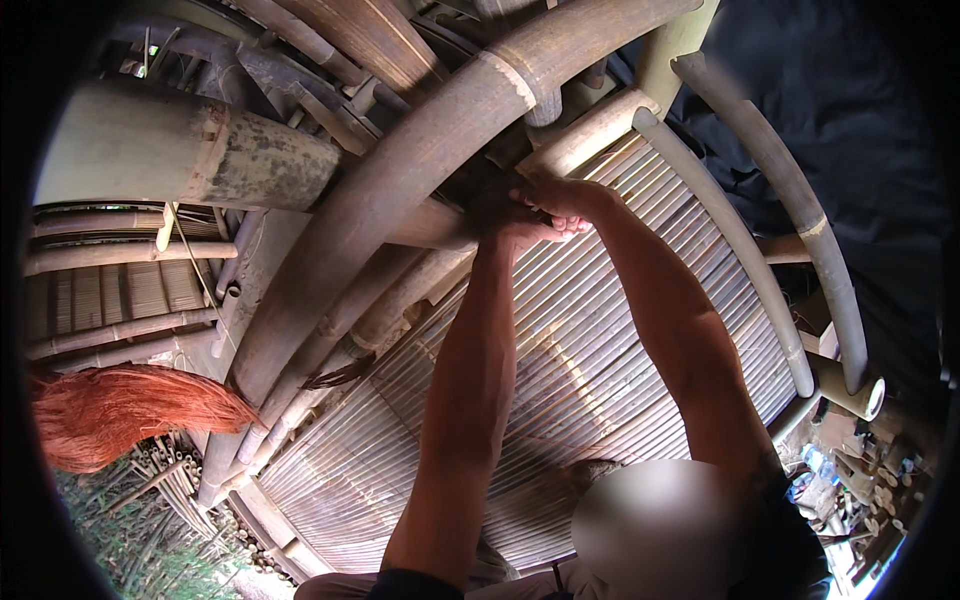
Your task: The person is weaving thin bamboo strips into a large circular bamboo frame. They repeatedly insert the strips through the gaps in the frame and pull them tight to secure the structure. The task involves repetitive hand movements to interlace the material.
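Note:
Both forearms reach up over a slatted bamboo seat panel (560,370), and my hands meet near its far edge. My left hand (515,232) is closed, its fingers mostly hidden in shadow beside a bamboo crosspiece (440,222). Against it, my right hand (570,205) has its fingers curled, with the fingertips close to the left hand. Whatever lies between the fingers is too small or dark to make out. A thick curved bamboo pole (400,150) arches across, left of the hands. Just beyond them runs a pale bamboo rail (590,130) along the panel's far end.
A bundle of reddish-orange fibre (140,415) hangs at the left. Cut bamboo sticks (170,480) lie below it. Curved bamboo rails (790,170) border the right side, with black cloth (850,130) behind. Offcuts and plastic litter (830,470) cover the ground at lower right.

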### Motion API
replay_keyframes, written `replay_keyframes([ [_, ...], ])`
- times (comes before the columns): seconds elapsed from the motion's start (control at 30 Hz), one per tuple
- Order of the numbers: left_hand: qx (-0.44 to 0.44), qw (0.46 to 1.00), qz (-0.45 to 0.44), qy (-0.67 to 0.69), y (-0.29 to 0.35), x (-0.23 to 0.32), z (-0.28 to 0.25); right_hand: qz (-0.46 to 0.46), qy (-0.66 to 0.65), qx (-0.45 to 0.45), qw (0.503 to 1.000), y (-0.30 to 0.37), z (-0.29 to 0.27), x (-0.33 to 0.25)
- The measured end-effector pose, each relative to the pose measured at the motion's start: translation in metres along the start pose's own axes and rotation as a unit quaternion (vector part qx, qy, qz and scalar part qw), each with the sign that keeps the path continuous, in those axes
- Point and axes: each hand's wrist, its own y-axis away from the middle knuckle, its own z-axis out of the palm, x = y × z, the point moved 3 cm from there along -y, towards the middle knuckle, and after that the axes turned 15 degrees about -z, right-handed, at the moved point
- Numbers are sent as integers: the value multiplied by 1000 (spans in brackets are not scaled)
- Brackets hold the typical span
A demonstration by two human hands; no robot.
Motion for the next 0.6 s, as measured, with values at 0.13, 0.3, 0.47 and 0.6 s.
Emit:
replay_keyframes([
  [0.13,106,991,-79,35,2,-25,-2,-86,315,82,942,17,5,-33],
  [0.3,152,971,-184,-22,25,17,21,-80,395,265,876,91,-51,-25],
  [0.47,282,927,-236,-68,37,-6,-5,-172,415,302,841,45,-39,-11],
  [0.6,237,943,-227,52,34,-8,-8,-184,441,299,826,27,-23,-5],
])
